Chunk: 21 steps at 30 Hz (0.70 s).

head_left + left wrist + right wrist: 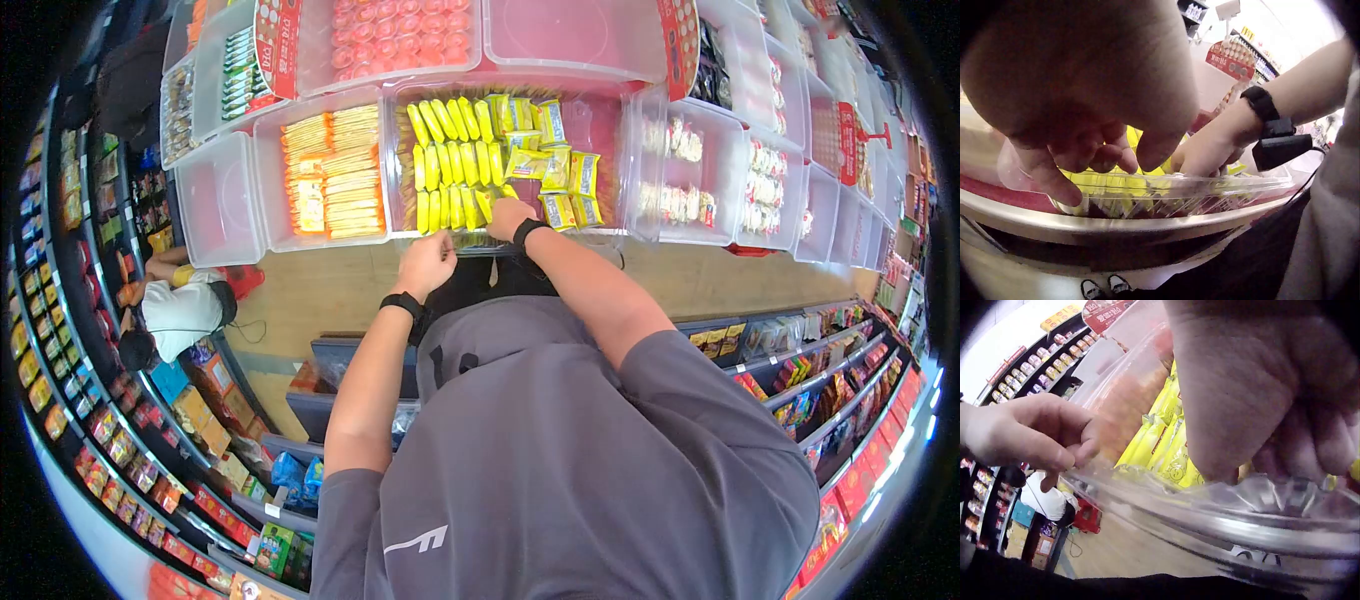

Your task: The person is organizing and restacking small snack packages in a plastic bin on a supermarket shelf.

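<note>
A clear plastic bin [610,215] holds small yellow snack packets [468,165]. On its left they stand in neat rows; on its right several lie loose and flat. My right hand [510,218] reaches over the front wall, its curled fingers at a tilted yellow packet [486,204] at the end of the front row. Its fingertips are mostly hidden behind the hand in the right wrist view. My left hand [430,262] hangs at the bin's front rim, fingers loosely bent and holding nothing. In the right wrist view, the left thumb and fingers [1075,450] hover left of the packets.
To the left stands a bin of orange packets [335,180]; to the right, one of white-wrapped pieces [672,205]. Behind is a bin of pink-red cups [400,35]. A person in a white top [185,310] crouches by the shelves at left. Low shelves [790,370] stand behind me.
</note>
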{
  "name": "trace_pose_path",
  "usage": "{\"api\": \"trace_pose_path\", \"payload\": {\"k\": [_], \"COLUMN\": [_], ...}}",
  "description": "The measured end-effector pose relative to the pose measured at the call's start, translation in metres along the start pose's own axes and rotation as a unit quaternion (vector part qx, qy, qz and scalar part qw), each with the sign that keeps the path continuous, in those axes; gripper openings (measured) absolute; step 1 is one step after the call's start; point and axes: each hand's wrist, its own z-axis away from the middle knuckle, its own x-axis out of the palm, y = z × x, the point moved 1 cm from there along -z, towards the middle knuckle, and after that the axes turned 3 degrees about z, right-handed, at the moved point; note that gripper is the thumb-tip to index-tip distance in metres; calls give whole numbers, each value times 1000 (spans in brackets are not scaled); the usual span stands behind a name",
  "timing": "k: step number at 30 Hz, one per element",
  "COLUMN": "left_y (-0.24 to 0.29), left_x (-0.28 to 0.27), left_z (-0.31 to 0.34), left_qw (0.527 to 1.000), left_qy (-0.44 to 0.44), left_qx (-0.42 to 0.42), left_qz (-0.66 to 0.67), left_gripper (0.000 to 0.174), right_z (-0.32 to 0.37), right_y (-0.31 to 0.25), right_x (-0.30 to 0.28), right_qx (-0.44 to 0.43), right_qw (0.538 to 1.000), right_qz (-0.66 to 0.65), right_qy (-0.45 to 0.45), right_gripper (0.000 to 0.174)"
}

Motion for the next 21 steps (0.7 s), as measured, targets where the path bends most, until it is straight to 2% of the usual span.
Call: {"api": "trace_pose_path", "payload": {"k": [4, 6, 8, 12, 15, 17, 21], "left_y": [11, 14, 17, 6, 4, 4, 4], "left_x": [-1, -3, -4, 3, 1, 0, -3], "left_z": [-3, -3, -1, 1, -1, -2, -5], "left_qw": [999, 998, 997, 999, 999, 999, 999], "left_qy": [-3, -19, -18, 15, -9, -7, -2], "left_qx": [-36, -62, -61, -14, -30, -27, -26], "left_qz": [-31, -27, -37, -50, -33, -33, -39], "left_gripper": [19, 20, 21, 20, 20, 20, 19], "right_z": [-17, -34, -30, -11, -5, -12, -29], "right_y": [1, 2, -3, -5, 0, 6, 12], "right_x": [5, 21, 17, 1, -6, 3, 22], "right_qx": [5, -24, -57, -44, -28, -25, -46], "right_qw": [999, 998, 997, 997, 998, 996, 991], "right_qz": [-38, -49, -34, -58, -63, -78, -113], "right_qy": [-25, -34, -39, -14, 1, 24, 51], "right_gripper": [32, 33, 37, 37, 38, 42, 40]}}
